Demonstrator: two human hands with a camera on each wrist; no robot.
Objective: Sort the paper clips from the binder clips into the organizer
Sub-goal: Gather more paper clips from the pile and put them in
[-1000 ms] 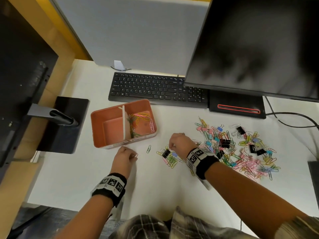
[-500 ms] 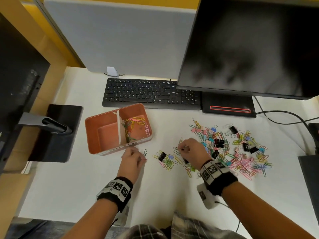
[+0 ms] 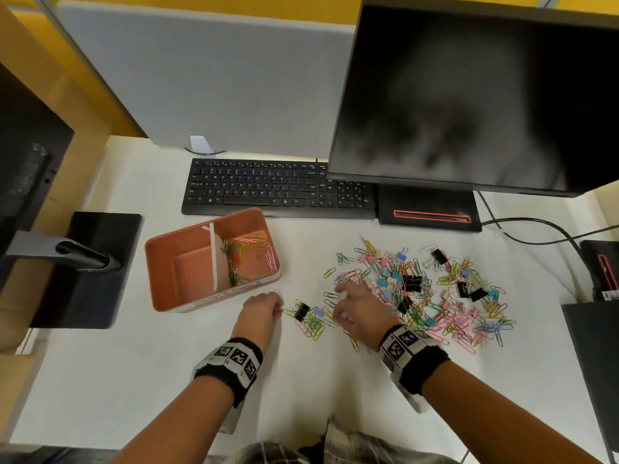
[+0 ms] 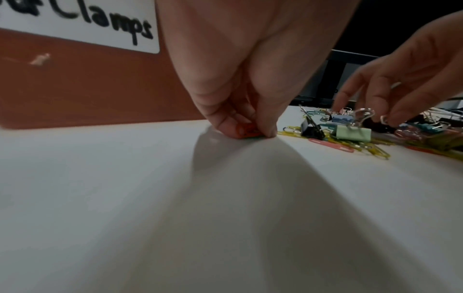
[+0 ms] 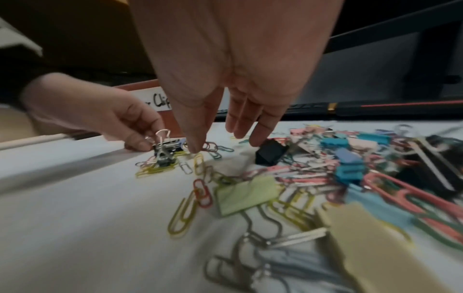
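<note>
The orange organizer (image 3: 160,276) has a white divider; several coloured paper clips (image 3: 248,249) lie in its right compartment. Its front wall (image 4: 75,89) carries a label reading "Clamps". My left hand (image 3: 279,308) is at the table just in front of it and pinches a small orange clip (image 4: 246,132) between thumb and fingers. Right beside it lies a small cluster of clips (image 3: 311,323) with a black binder clip (image 5: 164,152). My right hand (image 5: 225,146) reaches down with straight fingers at the left edge of the big mixed pile (image 3: 418,289); it holds nothing.
A black keyboard (image 3: 268,189) lies behind the organizer, with a monitor (image 3: 469,95) and its base (image 3: 428,212) behind the pile. A second monitor stand (image 3: 83,262) is at the left. A cable (image 3: 536,229) and dark objects (image 3: 596,346) are at the right.
My right hand moved right from the small cluster to the big pile's edge. My left hand shifted right to the cluster. The lone clip beside it is gone from the table.
</note>
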